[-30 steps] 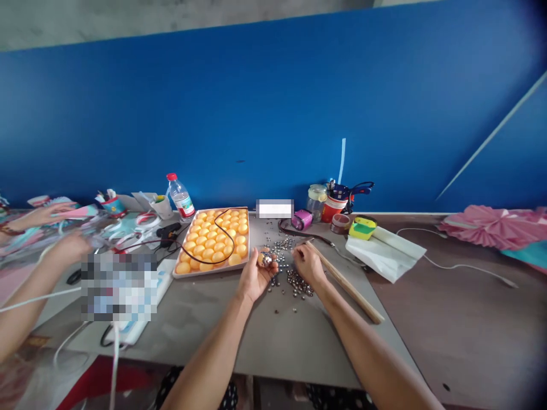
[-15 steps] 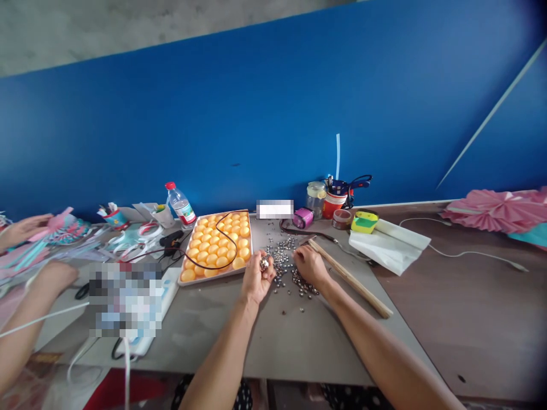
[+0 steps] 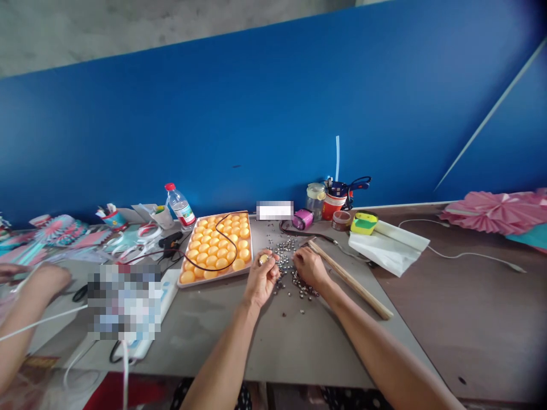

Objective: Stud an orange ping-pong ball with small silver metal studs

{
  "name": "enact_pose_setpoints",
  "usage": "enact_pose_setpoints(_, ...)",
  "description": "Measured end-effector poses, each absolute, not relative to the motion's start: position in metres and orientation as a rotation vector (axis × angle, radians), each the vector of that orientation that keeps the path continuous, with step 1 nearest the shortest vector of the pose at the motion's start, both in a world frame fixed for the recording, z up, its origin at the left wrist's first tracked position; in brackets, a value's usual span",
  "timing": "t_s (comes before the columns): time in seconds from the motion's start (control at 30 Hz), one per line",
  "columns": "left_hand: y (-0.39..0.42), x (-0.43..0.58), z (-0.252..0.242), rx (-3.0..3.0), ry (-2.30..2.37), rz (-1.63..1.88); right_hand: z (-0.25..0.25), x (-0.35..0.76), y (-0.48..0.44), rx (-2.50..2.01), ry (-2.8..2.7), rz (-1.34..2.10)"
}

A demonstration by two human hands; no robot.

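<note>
- The left hand's [image 3: 261, 282] thumb and fingertips are pinched together on a small round piece [image 3: 264, 259], shiny with a yellowish glint. It is held up just off the table, at the near-left edge of the heap of silver beads [image 3: 285, 250].
- That fingertip grip likely suits so small and smooth a thing, which would slip from a looser hold.
- The right hand [image 3: 310, 267] lies knuckles up on the near-right part of the heap, with its fingers curled down among the beads. Whether they are closed on anything I cannot tell, because the back of the hand hides them.
- The beads are spread loosely on the grey table [image 3: 265, 347], probably so that single ones can be picked out. A few strays lie nearer the person than the heap.
- Left of the heap, touching distance from the left hand, a tray [image 3: 209, 279] holds rows of orange balls [image 3: 216, 247]. Its compartments would keep them from rolling. A black cord [image 3: 226, 225] loops across them.
- Right of the heap a wooden stick [image 3: 350, 280] lies slantwise, and beyond it is a folded white sheet [image 3: 387, 245].
- Behind the heap, against the blue wall, stand a purple case [image 3: 302, 218], a jar [image 3: 315, 199] and a red cup [image 3: 333, 204].
- Far left of the heap a co-worker's hand [image 3: 47, 279] is busy among paper things.
</note>
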State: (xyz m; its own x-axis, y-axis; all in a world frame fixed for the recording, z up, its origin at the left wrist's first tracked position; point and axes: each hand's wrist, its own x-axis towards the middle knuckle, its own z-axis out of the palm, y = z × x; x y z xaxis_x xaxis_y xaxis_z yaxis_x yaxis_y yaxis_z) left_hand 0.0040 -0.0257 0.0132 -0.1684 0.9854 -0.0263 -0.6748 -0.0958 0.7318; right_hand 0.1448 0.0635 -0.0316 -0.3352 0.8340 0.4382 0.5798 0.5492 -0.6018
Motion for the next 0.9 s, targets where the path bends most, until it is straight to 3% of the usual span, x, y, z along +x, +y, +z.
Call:
enact_pose_setpoints(0.2,-0.0270,0.0058,0.0124,0.670,0.869,1.648,-0.0274,0.1446,0.0604,-1.138,-2.061,0.444)
enact_pose_setpoints(0.9,-0.0297,0.0047,0.0129,0.576,0.675,1.438,-0.0264,0.1455,0.0609,-1.150,-2.107,0.450)
